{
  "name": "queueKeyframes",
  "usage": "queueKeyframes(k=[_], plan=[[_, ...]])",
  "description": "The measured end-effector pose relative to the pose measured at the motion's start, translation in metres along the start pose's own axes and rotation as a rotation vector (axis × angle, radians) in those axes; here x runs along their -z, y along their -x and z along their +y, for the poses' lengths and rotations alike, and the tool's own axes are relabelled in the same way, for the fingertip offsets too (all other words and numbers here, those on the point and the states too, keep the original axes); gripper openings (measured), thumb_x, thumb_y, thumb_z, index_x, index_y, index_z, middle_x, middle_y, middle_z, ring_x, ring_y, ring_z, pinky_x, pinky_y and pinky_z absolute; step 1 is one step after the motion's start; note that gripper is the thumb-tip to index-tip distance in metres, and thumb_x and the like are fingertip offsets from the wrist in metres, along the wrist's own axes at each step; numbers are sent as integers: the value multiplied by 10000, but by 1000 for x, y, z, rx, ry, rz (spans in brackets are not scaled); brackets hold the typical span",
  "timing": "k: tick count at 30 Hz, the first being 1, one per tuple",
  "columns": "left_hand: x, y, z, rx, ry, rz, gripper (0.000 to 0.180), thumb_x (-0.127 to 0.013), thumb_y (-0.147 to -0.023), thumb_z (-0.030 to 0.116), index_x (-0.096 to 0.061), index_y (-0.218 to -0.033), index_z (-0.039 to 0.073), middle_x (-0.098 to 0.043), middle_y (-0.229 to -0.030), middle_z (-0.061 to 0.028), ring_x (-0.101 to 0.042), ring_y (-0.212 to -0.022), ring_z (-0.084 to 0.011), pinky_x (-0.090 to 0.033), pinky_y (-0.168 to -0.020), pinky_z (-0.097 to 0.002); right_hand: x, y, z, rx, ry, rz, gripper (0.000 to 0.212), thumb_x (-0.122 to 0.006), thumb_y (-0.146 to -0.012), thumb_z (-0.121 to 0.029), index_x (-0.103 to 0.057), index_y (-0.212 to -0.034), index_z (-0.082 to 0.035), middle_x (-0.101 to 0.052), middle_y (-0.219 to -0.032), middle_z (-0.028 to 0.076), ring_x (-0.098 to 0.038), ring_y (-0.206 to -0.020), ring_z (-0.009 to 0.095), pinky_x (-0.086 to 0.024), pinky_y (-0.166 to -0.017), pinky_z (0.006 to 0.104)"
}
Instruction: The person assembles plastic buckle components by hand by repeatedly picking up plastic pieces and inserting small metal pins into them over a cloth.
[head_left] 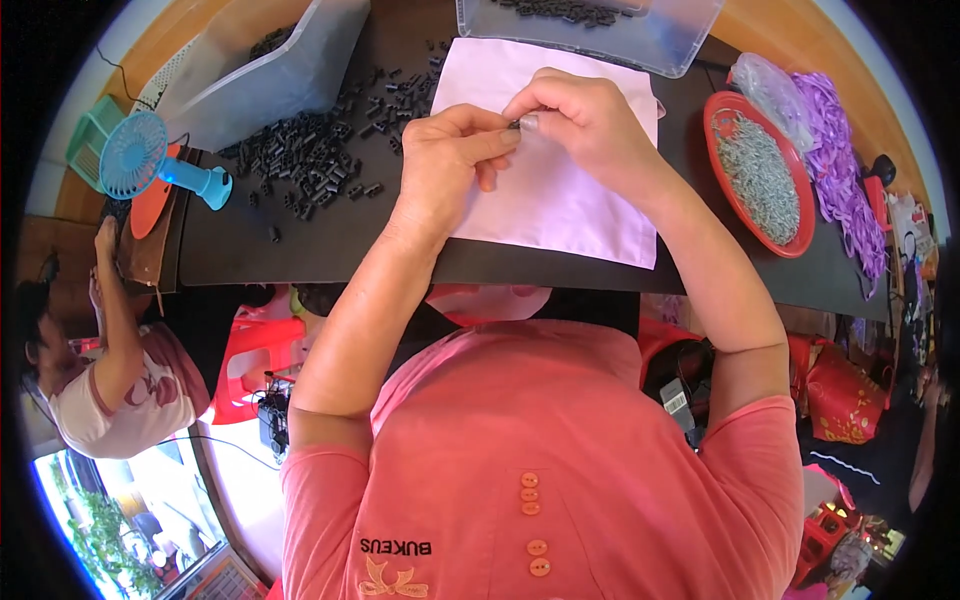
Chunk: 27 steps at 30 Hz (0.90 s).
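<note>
We see the left hand (450, 150) and right hand (585, 115), fingertips pinched together around a tiny black piece (515, 124), apparently steadying it | beneath: pale-pink square cloth (570, 215) | within reach: black plastic cylinders (305, 165) left, silvery metal bits (762, 185) in red oval tray (785, 243) right

Dark table (330, 250) — pink cloth (560, 205), loose black pieces (310, 160), red tray (807, 205).

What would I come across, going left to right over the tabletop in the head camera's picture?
Blue fan → pile of black pieces → left hand → right hand → red bowl → purple strips.
</note>
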<state>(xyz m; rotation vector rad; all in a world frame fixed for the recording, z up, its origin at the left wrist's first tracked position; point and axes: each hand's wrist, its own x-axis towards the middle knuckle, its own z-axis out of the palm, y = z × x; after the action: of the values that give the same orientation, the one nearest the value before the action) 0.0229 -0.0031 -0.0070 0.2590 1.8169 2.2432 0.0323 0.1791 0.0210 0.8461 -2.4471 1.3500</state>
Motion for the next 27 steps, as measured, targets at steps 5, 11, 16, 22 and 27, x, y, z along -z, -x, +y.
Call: queueKeyframes(k=[5,11,16,22,27], plan=[[0,3,2,-56,-157,-2,71,-692,-783,13,-672,-814,-48,-641,-679,-73,-543,-525,-111,-409,-464,-243,-4,0,1,148,166,29,207,-521,-764,94,-637,-912,7,-587,-812,73,-569,-730,184,-438,-661,288],[0,4,8,-2,-29,-88,86,-700,-799,25,-670,-828,-50,-650,-698,-80,-547,-534,-113,-415,-480,-243,4,-3,-8,190,43,12,165,-529,-723,79,-610,-835,-11,-606,-796,114,-603,-723,277,-468,-631,339],[0,4,7,26,29,-111,86,-702,-800,26,-675,-833,-49,-649,-698,-82,-546,-535,-114,-408,-482,-238,6,-3,-12,248,93,9,176,-529,-720,93,-606,-835,-15,-604,-782,107,-611,-738,269,-473,-638,343],[0,6,7,12,-41,-102,80,-695,-785,21,-677,-818,-49,-631,-662,-78,-527,-520,-110,-394,-471,-236,6,-3,-15,323,161,-13,208,-532,-705,110,-610,-847,-20,-618,-795,98,-616,-745,269,-488,-647,332],[5,5,9,42,4,-134,96,-677,-799,24,-666,-842,-61,-634,-680,-95,-542,-528,-135,-386,-461,-248,5,-2,-18,188,-26,-6,240,-538,-718,110,-639,-893,-20,-651,-851,90,-641,-783,251,-515,-693,312]])
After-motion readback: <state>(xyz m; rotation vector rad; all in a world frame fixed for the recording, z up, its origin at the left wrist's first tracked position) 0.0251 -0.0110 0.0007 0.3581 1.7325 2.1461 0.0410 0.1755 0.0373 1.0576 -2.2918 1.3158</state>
